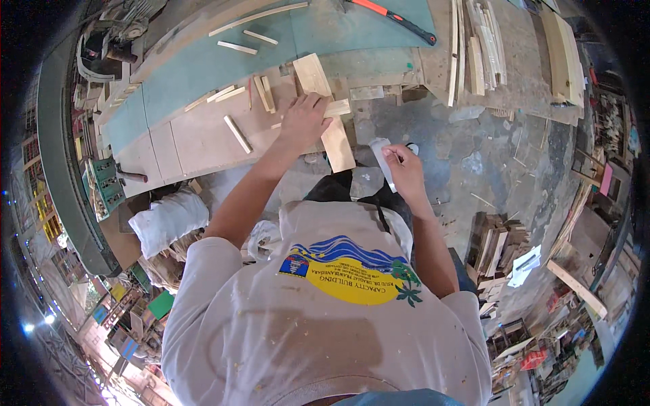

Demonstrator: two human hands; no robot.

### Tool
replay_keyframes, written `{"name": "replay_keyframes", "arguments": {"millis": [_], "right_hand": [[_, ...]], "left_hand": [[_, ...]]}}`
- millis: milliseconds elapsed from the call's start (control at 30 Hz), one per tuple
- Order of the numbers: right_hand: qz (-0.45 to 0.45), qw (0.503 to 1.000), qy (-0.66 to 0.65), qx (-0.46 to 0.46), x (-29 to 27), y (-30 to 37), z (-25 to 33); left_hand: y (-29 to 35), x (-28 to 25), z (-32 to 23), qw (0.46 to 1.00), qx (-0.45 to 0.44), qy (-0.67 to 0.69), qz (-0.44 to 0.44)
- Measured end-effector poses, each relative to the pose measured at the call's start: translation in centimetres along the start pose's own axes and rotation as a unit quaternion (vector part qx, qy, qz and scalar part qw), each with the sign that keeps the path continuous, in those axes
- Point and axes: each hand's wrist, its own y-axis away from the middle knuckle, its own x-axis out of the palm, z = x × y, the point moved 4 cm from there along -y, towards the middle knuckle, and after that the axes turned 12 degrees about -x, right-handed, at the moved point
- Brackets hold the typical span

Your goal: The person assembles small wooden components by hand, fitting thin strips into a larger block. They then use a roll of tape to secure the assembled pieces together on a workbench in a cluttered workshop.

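Note:
My left hand (305,120) lies over a pale wooden board (337,143), fingers bent round a short wooden strip (338,107) that crosses the board. Part of the strip is hidden under the hand. The board's near end sticks out past the worktable edge toward my body. Off to the right, my right hand (405,170) is closed on a flat, pale grey strip (382,157), pinched between thumb and fingers; its exact kind I cannot make out. The strip is held upright-ish, apart from the board.
The worktable (196,139) carries several loose wooden sticks (237,134) and a hammer with an orange and black handle (396,19). Longer wood strips (484,51) lie at the far right. A white sack (169,216) stands below left; offcuts (500,242) are piled on the floor (484,149) at right.

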Motion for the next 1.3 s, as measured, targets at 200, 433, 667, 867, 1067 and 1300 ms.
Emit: {"name": "replay_keyframes", "arguments": {"millis": [200,433,667,867,1067,1300], "right_hand": [[-0.008,1.0,0.002,-0.017,0.6,-0.6,0.4],[-0.032,0.998,-0.042,-0.021,2.1,-4.3,-1.1],[-0.077,0.994,-0.072,0.01,3.3,-7.4,-1.2],[-0.087,0.99,-0.108,0.01,4.1,-8.3,-0.7],[-0.074,0.991,-0.089,0.068,3.8,-8.8,-0.4],[-0.086,0.983,-0.146,0.075,4.1,-8.6,-0.3]], "left_hand": [[-0.1,1.8,0.5,0.999,0.027,0.031,-0.019],[-1.7,2.5,-3.7,0.996,0.038,0.067,-0.053],[-2.0,2.4,-4.1,0.996,0.04,0.07,-0.048],[-1.8,2.4,-4.1,0.991,0.069,0.089,-0.076],[-1.4,1.9,-4.4,0.99,0.12,0.006,-0.071],[-1.7,3.8,-4.2,0.988,0.125,-0.044,-0.073]]}}
